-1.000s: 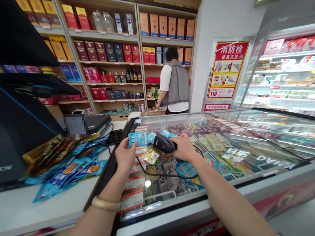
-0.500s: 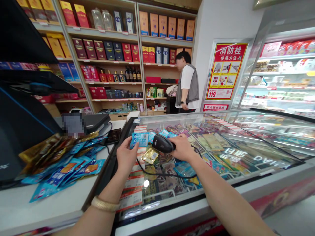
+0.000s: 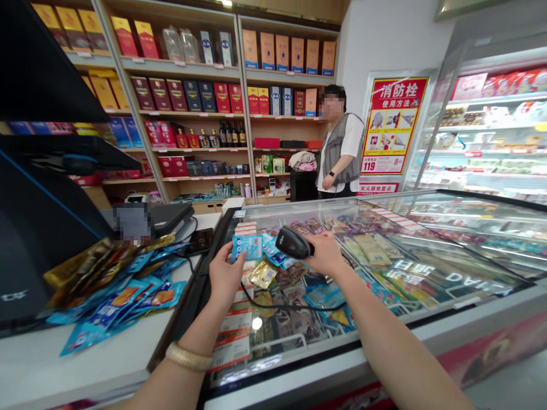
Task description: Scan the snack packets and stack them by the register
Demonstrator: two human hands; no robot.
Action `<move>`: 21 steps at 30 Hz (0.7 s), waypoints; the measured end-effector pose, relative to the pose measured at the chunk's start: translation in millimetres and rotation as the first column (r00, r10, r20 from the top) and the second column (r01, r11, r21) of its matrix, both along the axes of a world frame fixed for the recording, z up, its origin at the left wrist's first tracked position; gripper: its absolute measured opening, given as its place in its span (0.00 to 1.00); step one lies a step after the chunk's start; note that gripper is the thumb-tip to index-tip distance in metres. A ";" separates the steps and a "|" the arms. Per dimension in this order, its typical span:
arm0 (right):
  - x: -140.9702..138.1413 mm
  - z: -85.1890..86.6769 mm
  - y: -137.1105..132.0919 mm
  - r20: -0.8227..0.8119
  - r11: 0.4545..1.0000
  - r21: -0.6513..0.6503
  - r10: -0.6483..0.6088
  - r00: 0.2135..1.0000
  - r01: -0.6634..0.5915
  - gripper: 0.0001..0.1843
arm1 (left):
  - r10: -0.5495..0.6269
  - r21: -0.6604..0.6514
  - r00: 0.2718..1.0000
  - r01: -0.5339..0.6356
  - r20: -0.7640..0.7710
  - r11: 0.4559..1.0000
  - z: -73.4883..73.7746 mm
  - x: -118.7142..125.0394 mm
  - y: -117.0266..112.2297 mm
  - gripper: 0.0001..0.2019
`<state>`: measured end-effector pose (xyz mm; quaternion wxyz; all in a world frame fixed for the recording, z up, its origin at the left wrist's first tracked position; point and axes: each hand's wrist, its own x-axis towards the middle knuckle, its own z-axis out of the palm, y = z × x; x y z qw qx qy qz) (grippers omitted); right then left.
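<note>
Between the thumb and fingers of my left hand [image 3: 225, 269] is a small blue snack packet [image 3: 248, 248], held above the glass top of the freezer. My right hand [image 3: 325, 254] is wrapped round the handle of a black barcode scanner [image 3: 293, 242], whose head points left toward the packet with a gap between them. Under the scanner, more blue packets and a gold packet [image 3: 263, 274] lie on the glass. The scanner's black cable [image 3: 290, 307] loops across the glass below both hands.
On the white counter [image 3: 128, 356] at left lies a pile of blue and gold snack packets [image 3: 123, 296], beside a dark checkout machine [image 3: 38, 228]. A phone [image 3: 200, 240] rests near the counter's edge. Beyond the freezer [image 3: 367, 336] stands a person [image 3: 342, 151] before shelves of boxes.
The scanner has moved slightly up and away from the packet in my left hand. Across the freezer, the person has shifted right and turned a little. The whole view has also shifted slightly.
</note>
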<state>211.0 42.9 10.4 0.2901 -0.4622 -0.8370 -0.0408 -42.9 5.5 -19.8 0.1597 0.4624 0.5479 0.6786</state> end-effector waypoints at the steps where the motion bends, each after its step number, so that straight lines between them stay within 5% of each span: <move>1: 5.8 1.0 3.3 -0.021 0.998 0.007 -0.060 0.998 0.060 0.12 | -0.017 -0.014 1.000 0.017 0.001 1.000 0.5 3.2 3.1 0.20; 8: 42.4 0.0 21.1 -0.035 0.922 0.008 -0.388 0.921 0.388 0.17 | -0.051 -0.173 0.982 0.018 -0.184 0.985 8.8 43.2 39.8 0.21; 13: 48.8 -4.5 25.1 -0.001 0.901 -0.013 -0.434 0.901 0.434 0.17 | -0.089 -0.211 0.943 0.020 -0.321 0.977 7.5 68.6 53.1 0.24; 21: 45.7 -3.4 23.9 0.041 0.899 -0.023 -0.435 0.899 0.437 0.18 | -0.162 -0.137 0.813 0.102 -0.559 0.985 4.2 78.5 32.4 0.28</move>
